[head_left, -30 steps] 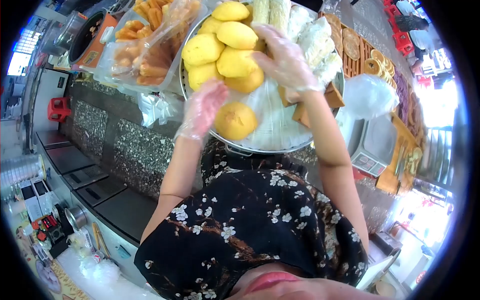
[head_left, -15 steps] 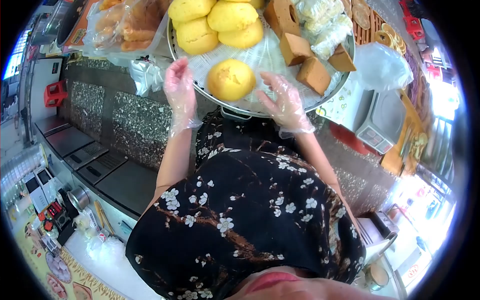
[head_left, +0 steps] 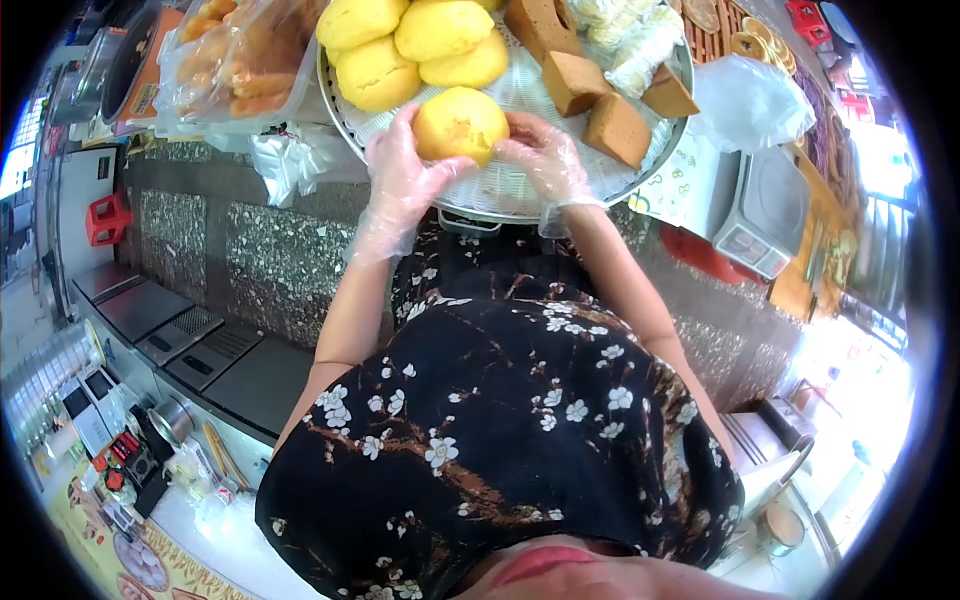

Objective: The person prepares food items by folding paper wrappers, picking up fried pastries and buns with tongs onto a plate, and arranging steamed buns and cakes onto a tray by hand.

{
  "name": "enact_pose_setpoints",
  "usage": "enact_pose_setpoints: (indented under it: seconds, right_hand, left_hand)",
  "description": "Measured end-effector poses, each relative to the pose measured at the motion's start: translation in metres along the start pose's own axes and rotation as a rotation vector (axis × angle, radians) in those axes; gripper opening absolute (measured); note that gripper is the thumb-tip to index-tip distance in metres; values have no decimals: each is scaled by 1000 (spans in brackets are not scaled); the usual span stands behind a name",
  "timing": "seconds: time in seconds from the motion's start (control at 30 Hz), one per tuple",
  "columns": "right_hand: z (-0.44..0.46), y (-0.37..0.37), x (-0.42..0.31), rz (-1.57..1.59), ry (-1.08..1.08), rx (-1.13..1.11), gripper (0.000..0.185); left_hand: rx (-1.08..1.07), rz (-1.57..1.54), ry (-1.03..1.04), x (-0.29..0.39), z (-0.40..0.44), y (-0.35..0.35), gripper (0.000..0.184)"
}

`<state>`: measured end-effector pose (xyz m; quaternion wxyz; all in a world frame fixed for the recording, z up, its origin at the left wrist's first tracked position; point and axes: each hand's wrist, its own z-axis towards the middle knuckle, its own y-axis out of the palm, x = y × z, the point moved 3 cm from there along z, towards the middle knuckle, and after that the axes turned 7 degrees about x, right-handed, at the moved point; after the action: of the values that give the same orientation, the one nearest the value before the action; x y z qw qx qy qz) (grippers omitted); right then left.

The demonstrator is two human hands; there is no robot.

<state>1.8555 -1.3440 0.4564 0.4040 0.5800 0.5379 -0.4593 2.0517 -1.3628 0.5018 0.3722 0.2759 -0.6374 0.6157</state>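
Observation:
A round yellow bun [head_left: 460, 126] with a brownish patch on top is gripped between my two hands, over the near part of a round metal tray [head_left: 500, 212] with a white mesh liner. My left hand [head_left: 402, 175], in a clear plastic glove, wraps its left side with the thumb in front. On its right side press the fingers of my gloved right hand [head_left: 545, 160]. Several yellow buns [head_left: 375, 72] are piled behind it. Brown cake blocks [head_left: 617, 130] and plastic-wrapped food [head_left: 645, 50] lie at the tray's right.
Left of the tray is a plastic-covered container of fried dough [head_left: 260, 70]. To the right are a clear plastic bag [head_left: 755, 100], a scale [head_left: 765, 210] and a wooden board [head_left: 815, 260]. A red stool [head_left: 107, 218] stands on the floor at the left.
Both hands came away from the pile and wrapped-food area, then closed in from either side on the single yellow bun. The tray now sits higher in view.

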Motion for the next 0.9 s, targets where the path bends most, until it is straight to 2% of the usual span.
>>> enact_pose_setpoints:
  seconds: [0.03,0.13,0.27,0.47,0.63,0.7,0.73,0.77,0.8,0.83,0.87,0.9]
  right_hand:
    - [-1,-1,-5,3,-2,11,49]
    - [-2,-2,-13,-20,41,47,47]
    - [1,-4,-6,20,66,117,47]
    - [3,-5,2,23,30,142,47]
    - [6,-6,11,35,24,139,48]
    - [8,-7,12,143,-117,155,39]
    - [8,-7,12,141,-120,157,39]
    - [7,-6,9,241,-212,158,33]
    - [5,-6,5,340,-302,158,29]
    - [3,-4,4,340,-300,159,29]
    - [0,-2,1,256,-372,157,29]
    - [-3,-1,-1,173,-444,156,30]
  left_hand:
    - [-20,-357,-58,3,3,1,84]
    - [-21,-520,-66,-15,19,18,75]
    - [-64,-703,-153,-24,30,28,73]
    - [-53,-736,-239,-25,31,34,63]
    - [-52,-701,-186,-16,25,30,61]
    - [-46,-672,-138,-12,20,25,60]
    - [95,-333,264,-4,16,16,55]
    - [233,22,652,3,8,13,52]
    - [232,20,651,-2,5,12,52]
    - [343,131,769,-5,-1,11,47]
    - [454,247,886,-7,-8,10,42]
    - [481,303,890,-3,-10,6,38]
